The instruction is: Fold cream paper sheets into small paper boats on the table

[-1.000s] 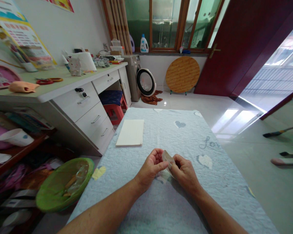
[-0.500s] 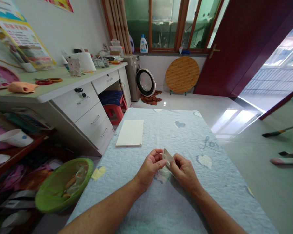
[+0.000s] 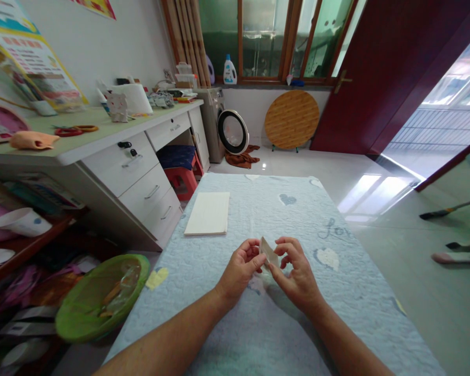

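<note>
Greyish-beige flat piece (image 3: 270,253), small and thin, stood tilted between the two hands, just above the near half of the cloth-covered desk (image 3: 235,344). Its material was too small to make out. The left hand (image 3: 239,270) pinched it by the left edge, thumb in front and fingers curled behind. The right hand (image 3: 301,277) was loosened, its fingers raised and parted beside the piece; the thumb reached to the lower right edge, though whether it pressed there I could not tell.

A white pad (image 3: 207,214) lay flat on the desk, beyond the left hand and well apart from it. Pale hearts patterned the quilted cover (image 3: 360,308). Left of the desk sat a green basket (image 3: 65,328) with clear plastic inside. Farther back, a round wooden board (image 3: 292,119) leaned against the wall, near a washing machine (image 3: 210,125) whose round door hung open.
</note>
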